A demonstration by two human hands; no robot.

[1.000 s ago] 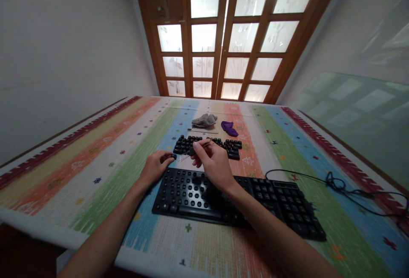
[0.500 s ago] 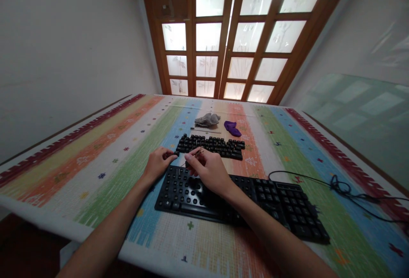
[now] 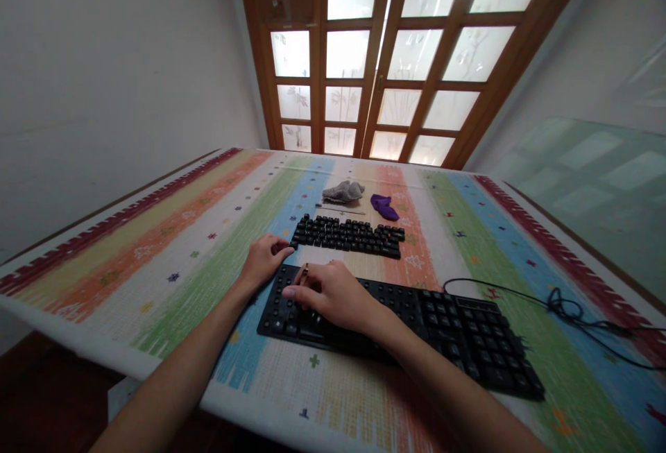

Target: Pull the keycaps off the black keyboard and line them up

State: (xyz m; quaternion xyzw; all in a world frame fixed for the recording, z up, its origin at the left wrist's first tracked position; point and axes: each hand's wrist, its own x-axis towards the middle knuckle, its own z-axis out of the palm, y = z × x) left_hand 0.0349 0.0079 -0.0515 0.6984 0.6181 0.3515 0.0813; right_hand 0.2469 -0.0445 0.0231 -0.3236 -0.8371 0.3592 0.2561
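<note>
A black keyboard (image 3: 458, 331) with several keycaps off lies across the striped tablecloth. My right hand (image 3: 333, 295) rests low over its left part, fingers closed round a thin brownish tool (image 3: 304, 273) whose tip points down at the keys. My left hand (image 3: 264, 259) sits at the keyboard's far left corner with its fingers curled; the fingertips reach the left end of the loose black keycaps (image 3: 347, 235) laid in rows behind the keyboard. What the left fingers hold, if anything, is hidden.
A grey cloth (image 3: 342, 191), a purple cloth (image 3: 384, 206) and a thin stick (image 3: 340, 210) lie beyond the keycaps. The keyboard's black cable (image 3: 565, 307) loops to the right. The table (image 3: 156, 279) ends near me; a wooden glazed door (image 3: 385, 57) stands behind.
My right hand has come down from above the keycap rows onto the keyboard's left part, still with the thin tool. My left hand stayed at the corner. The view tilted slightly.
</note>
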